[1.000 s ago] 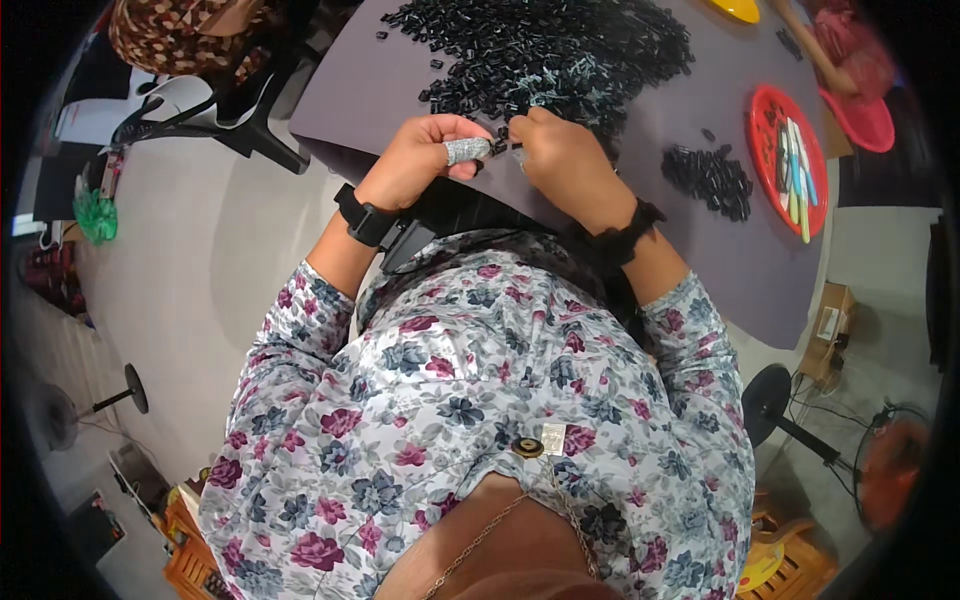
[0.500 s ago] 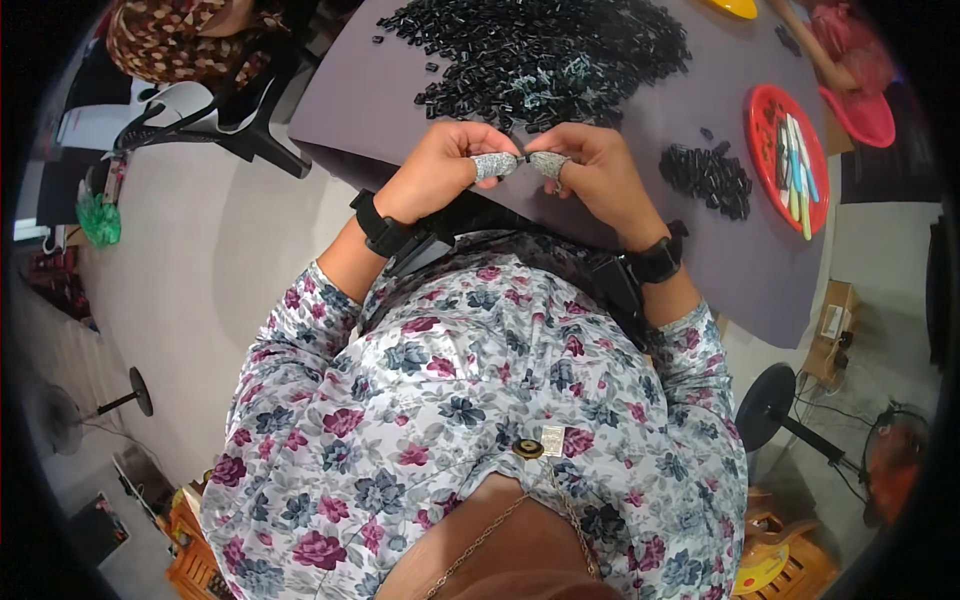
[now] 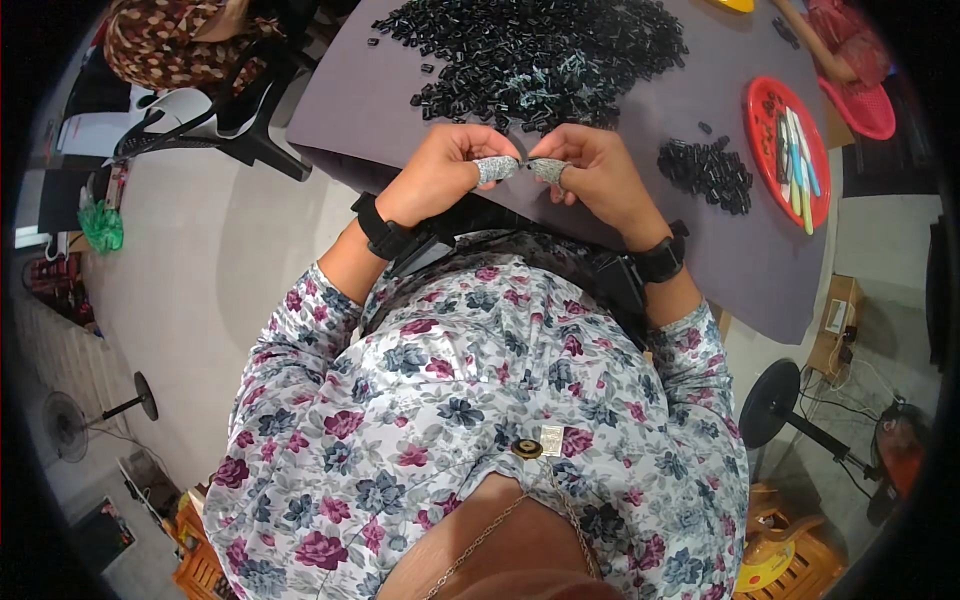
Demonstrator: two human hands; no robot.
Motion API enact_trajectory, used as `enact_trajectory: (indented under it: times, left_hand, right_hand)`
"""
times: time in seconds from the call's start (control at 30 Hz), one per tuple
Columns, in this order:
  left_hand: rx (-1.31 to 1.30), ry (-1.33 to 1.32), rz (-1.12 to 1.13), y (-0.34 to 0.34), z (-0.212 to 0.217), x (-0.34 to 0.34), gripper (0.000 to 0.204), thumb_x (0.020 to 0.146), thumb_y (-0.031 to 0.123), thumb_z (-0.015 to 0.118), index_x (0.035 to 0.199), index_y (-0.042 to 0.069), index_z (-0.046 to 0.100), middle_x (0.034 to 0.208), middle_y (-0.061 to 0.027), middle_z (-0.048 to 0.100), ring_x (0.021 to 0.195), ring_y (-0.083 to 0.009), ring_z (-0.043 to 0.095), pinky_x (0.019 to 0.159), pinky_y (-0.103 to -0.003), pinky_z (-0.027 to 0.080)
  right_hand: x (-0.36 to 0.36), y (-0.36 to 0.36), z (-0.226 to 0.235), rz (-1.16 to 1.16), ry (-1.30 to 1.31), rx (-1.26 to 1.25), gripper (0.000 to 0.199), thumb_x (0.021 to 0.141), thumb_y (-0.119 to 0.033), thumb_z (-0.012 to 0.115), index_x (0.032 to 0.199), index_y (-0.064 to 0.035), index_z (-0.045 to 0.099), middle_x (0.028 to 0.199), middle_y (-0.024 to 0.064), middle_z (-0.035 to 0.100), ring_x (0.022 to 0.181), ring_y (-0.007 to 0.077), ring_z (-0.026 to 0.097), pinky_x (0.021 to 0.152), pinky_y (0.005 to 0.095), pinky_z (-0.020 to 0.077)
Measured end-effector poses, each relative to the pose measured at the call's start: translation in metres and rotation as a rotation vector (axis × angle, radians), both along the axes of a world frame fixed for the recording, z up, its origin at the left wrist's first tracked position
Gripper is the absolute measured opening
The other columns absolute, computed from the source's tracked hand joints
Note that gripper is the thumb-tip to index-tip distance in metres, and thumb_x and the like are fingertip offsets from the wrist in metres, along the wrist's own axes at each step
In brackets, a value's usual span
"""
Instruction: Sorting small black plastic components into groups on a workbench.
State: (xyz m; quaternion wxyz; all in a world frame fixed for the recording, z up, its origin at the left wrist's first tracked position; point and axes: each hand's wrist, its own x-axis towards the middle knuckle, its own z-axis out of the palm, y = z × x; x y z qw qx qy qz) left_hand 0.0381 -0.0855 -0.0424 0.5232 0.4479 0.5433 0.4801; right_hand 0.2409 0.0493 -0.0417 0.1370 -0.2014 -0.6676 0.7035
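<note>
Close together at the table's near edge, my left hand (image 3: 447,172) and my right hand (image 3: 595,172) meet at the fingertips. Both are closed in a pinch on a small black plastic piece, mostly covered by the fingers. Speckled grey-white wraps cover both thumbs. Just beyond the hands lies a large heap of small black plastic pieces (image 3: 530,60), with pale bluish bits scattered over its near part. A smaller pile of black pieces (image 3: 705,175) sits to the right of my right hand.
On the right of the grey-covered table (image 3: 345,110) stands a red tray (image 3: 821,210) with black pieces and several long-handled tools (image 3: 798,165). A pink basket (image 3: 870,112) and another person's arm (image 3: 828,58) are beyond it. A black chair (image 3: 255,130) stands at the left.
Both hands stay pinched together in nearly the same place. The right hand's fingers have shifted slightly around the small piece, and the view has tilted a little.
</note>
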Motion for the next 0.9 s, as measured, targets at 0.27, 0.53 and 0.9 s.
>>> enact_trajectory:
  times: [0.27, 0.53, 0.9]
  left_hand:
    - [-0.021, -0.059, 0.016, 0.0010, 0.0038, 0.0054, 0.032, 0.089, -0.012, 0.052, 0.110, 0.000, 0.072, 0.096, -0.0006, 0.072, 0.084, -0.0064, 0.064, 0.075, -0.022, 0.051]
    - [0.016, -0.085, -0.036, 0.0035, 0.0058, 0.0036, 0.027, 0.092, -0.010, 0.056, 0.111, 0.001, 0.071, 0.099, -0.0010, 0.073, 0.085, -0.0055, 0.065, 0.076, -0.021, 0.052]
    - [0.106, -0.133, -0.054, 0.0056, 0.0057, 0.0082, 0.024, 0.093, -0.006, 0.063, 0.116, 0.002, 0.066, 0.097, -0.0002, 0.072, 0.086, -0.0057, 0.064, 0.077, -0.021, 0.051]
  right_hand:
    - [-0.0017, -0.0031, 0.0031, 0.002, 0.002, -0.005, 0.016, 0.088, 0.001, 0.067, 0.104, 0.0021, 0.070, 0.086, 0.0057, 0.073, 0.065, 0.0071, 0.064, 0.056, 0.0197, 0.0486]
    - [0.0037, -0.0029, -0.0005, 0.047, 0.024, -0.108, 0.015, 0.089, 0.001, 0.066, 0.104, 0.0015, 0.067, 0.084, 0.0072, 0.072, 0.063, 0.0096, 0.066, 0.053, 0.0207, 0.0495]
    - [0.0062, -0.0099, 0.0021, 0.015, 0.051, -0.186, 0.025, 0.091, 0.003, 0.062, 0.116, -0.0003, 0.064, 0.084, 0.0064, 0.071, 0.065, 0.0116, 0.068, 0.054, 0.0227, 0.0529]
